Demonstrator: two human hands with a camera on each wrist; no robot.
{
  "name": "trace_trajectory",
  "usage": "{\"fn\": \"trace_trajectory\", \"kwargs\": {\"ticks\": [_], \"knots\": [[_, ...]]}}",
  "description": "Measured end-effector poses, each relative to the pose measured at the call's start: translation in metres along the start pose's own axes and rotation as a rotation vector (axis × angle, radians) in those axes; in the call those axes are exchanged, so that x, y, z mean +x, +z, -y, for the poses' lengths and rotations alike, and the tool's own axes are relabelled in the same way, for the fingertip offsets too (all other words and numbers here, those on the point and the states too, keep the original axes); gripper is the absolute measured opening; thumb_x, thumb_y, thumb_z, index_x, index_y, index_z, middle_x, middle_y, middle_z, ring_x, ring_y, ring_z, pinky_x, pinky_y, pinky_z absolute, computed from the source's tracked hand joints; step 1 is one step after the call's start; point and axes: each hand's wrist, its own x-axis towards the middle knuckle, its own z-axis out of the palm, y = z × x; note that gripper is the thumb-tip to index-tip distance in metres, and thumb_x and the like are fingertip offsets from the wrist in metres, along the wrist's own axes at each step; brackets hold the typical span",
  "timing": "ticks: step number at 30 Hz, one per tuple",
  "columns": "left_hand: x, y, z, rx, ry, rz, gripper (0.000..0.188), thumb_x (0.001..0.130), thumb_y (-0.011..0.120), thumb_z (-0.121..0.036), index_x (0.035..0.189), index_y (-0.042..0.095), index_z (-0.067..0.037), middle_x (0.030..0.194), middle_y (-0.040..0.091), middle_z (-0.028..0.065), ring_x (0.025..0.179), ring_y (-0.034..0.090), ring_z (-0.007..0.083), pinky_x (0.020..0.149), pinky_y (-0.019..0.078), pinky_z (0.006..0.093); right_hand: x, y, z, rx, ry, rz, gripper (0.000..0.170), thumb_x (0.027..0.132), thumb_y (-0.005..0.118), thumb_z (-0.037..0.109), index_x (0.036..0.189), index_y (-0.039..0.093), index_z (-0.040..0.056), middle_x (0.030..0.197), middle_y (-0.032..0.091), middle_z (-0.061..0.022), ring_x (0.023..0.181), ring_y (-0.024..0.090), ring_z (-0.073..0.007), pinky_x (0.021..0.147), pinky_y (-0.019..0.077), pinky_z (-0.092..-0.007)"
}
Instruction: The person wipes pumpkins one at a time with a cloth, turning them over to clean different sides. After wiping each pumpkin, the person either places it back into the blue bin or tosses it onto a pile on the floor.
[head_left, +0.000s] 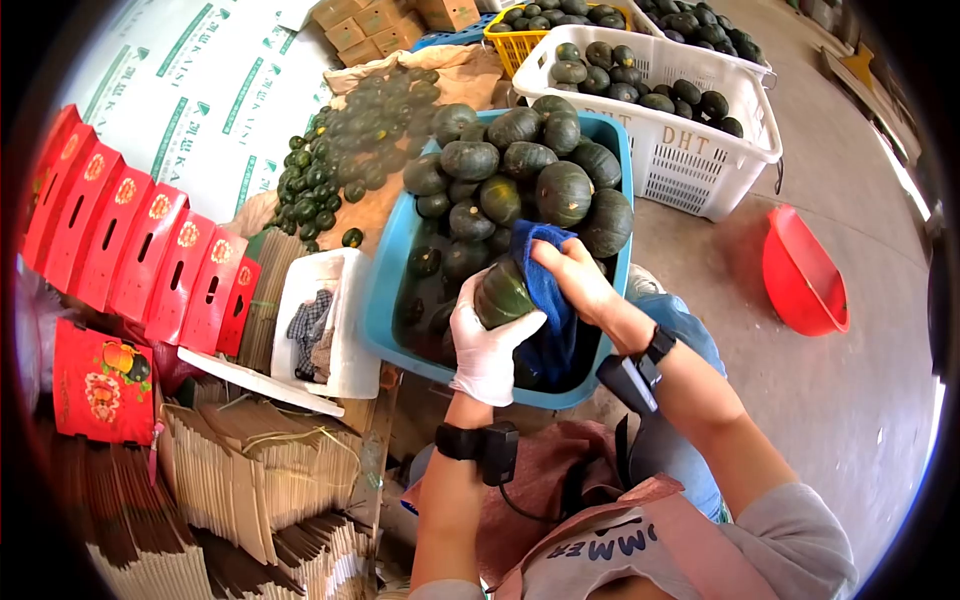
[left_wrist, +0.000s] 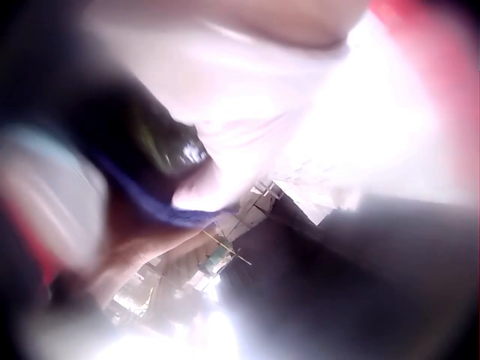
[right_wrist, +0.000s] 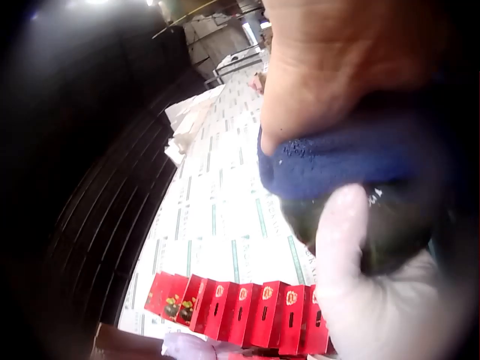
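Note:
A dark green pumpkin (head_left: 503, 296) is held over the near side of a blue tub (head_left: 400, 350). My left hand (head_left: 488, 335), in a white glove, grips it from the left, thumb across its near side. My bare right hand (head_left: 580, 280) grips a blue cloth (head_left: 545, 290) against the pumpkin's right side, and the cloth hangs down toward the tub. In the right wrist view the cloth (right_wrist: 345, 161) covers the top of the pumpkin (right_wrist: 397, 240), beside the gloved thumb. More green pumpkins (head_left: 515, 160) are heaped in the tub, with some dark water showing at its left.
White crates (head_left: 690, 150) and a yellow basket (head_left: 510, 45) of pumpkins stand behind. Small pumpkins (head_left: 310, 190) lie on sacking at the left. A white foam box (head_left: 350, 330) with cloths adjoins the tub, near red cartons (head_left: 150, 260) and stacked cardboard (head_left: 220, 470). A red basin (head_left: 800, 270) sits right.

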Motion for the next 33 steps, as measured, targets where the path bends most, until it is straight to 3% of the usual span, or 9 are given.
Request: {"fn": "trace_trajectory", "kwargs": {"ticks": [5,6,8,12,18,20,24,31,33], "knots": [[0.004,0.001,0.005,-0.327,-0.139,-0.128,0.047,0.071,0.076,0.005,0.115,0.059,0.002,0.107,0.066,0.0077,0.094,0.064,0.0159,0.084,0.0528,0.0281,-0.017,0.012,-0.016,0.063,-0.304,0.014,0.033,0.09,0.064,0.018,0.118,0.061,0.0005,0.107,0.066,-0.0053,0.096,0.06,-0.0124,0.086,0.05,-0.03],[0.005,-0.003,0.005,-0.452,-0.154,-0.121,0.041,0.074,0.074,0.005,0.112,0.061,0.002,0.106,0.067,0.0085,0.093,0.064,0.0165,0.083,0.053,0.028,-0.019,0.01,-0.021,-0.072,-0.41,0.068,0.042,0.092,0.065,0.014,0.13,0.052,0.0025,0.116,0.063,-0.0041,0.104,0.059,-0.0123,0.091,0.049,-0.0303],[0.003,-0.012,0.007,-0.341,-0.069,-0.073,0.041,0.081,0.065,0.001,0.121,0.059,0.002,0.112,0.066,0.0088,0.099,0.065,0.0188,0.088,0.0523,0.0304,-0.017,0.009,-0.027,0.028,-0.339,0.063,0.051,0.089,0.067,0.01,0.135,0.047,0.002,0.122,0.06,-0.0048,0.111,0.057,-0.0142,0.097,0.0466,-0.0322],[-0.001,-0.012,-0.02,-0.578,-0.09,-0.063,0.033,0.086,0.072,-0.009,0.116,0.061,0.001,0.11,0.067,0.0081,0.096,0.065,0.0174,0.086,0.0534,0.0312,-0.024,-0.006,-0.018,-0.05,-0.31,0.287,0.085,0.078,0.079,0.002,0.148,0.03,0.0048,0.132,0.053,-0.0032,0.119,0.052,-0.0133,0.104,0.0416,-0.033],[-0.002,-0.009,-0.005,-0.641,-0.1,-0.126,0.038,0.092,0.069,-0.028,0.117,0.058,-0.001,0.111,0.065,0.0058,0.097,0.063,0.0145,0.087,0.0508,0.0289,-0.028,0.007,-0.016,-0.077,-0.527,0.231,0.095,0.07,0.087,0.007,0.146,0.03,0.0038,0.131,0.05,-0.003,0.118,0.051,-0.0138,0.104,0.0411,-0.0319],[-0.001,0.001,0.005,-0.517,-0.011,-0.212,0.034,0.095,0.066,-0.027,0.114,0.056,-0.001,0.105,0.063,0.0015,0.094,0.057,0.0081,0.086,0.0467,0.0252,-0.028,0.021,-0.006,-0.191,-0.635,0.106,0.089,0.068,0.087,0.008,0.139,0.035,0.0018,0.122,0.054,-0.0035,0.113,0.053,-0.0144,0.101,0.0421,-0.0308],[-0.001,0.008,0.019,-0.324,0.124,-0.249,0.03,0.093,0.068,-0.022,0.111,0.054,-0.002,0.101,0.06,-0.0002,0.091,0.054,0.0058,0.083,0.0461,0.0222,-0.019,0.027,-0.017,-0.151,-0.563,-0.106,0.057,0.074,0.077,0.009,0.122,0.048,0.0021,0.111,0.057,-0.005,0.099,0.057,-0.0156,0.092,0.046,-0.0297],[-0.003,0.014,0.011,-0.567,-0.065,-0.35,0.039,0.083,0.074,-0.008,0.115,0.051,-0.003,0.103,0.063,0.0047,0.089,0.06,0.0109,0.082,0.0499,0.0261,-0.001,0.035,-0.002,0.436,-0.064,-0.247,0.018,0.09,0.064,0.015,0.106,0.065,0.0052,0.095,0.068,-0.0053,0.08,0.065,-0.0136,0.067,0.054,-0.03],[-0.001,0.018,0.015,-0.669,-0.024,-0.33,0.04,0.085,0.073,-0.012,0.117,0.051,-0.003,0.107,0.062,0.0055,0.093,0.06,0.0134,0.085,0.05,0.0284,0.012,0.021,-0.025,0.539,0.014,-0.16,0.029,0.093,0.064,0.026,0.114,0.061,0.0055,0.103,0.067,-0.0088,0.087,0.067,-0.0183,0.075,0.0557,-0.034]]}}
